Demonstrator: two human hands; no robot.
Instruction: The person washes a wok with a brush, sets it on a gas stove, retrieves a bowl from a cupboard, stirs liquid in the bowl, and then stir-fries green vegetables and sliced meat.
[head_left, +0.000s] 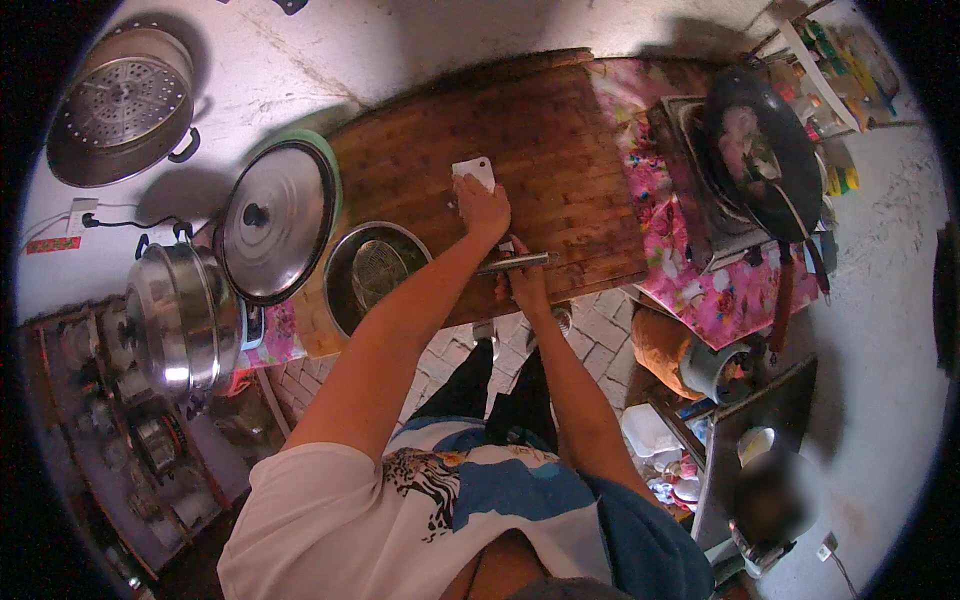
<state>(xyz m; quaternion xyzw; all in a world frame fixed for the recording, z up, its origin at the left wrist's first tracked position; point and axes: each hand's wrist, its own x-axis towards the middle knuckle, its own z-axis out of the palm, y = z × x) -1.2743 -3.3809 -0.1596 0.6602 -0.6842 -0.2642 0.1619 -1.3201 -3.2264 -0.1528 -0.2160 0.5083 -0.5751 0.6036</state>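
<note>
My left hand (484, 208) is on a white plastic scraper (475, 171) with a small hole at one corner, its fingers over the scraper's near part, on the wooden board (555, 165). My right hand (529, 283) is at the board's near edge, beside a metal handle (521, 261); small pale and reddish bits show by its fingers, and its grip is unclear. Left of my hands a metal basin (339, 294) holds a mesh strainer (379, 271). My left forearm hides part of the basin and whatever lies between strainer and handle.
At the left are a large lid (276, 217), a steamer pot (180, 319) and a perforated steamer tier (124, 105). At the right, a wok (795, 150) with food and a utensil sits on a stove (686, 176), its handle sticking out. Below stands an orange-brown container (660, 349).
</note>
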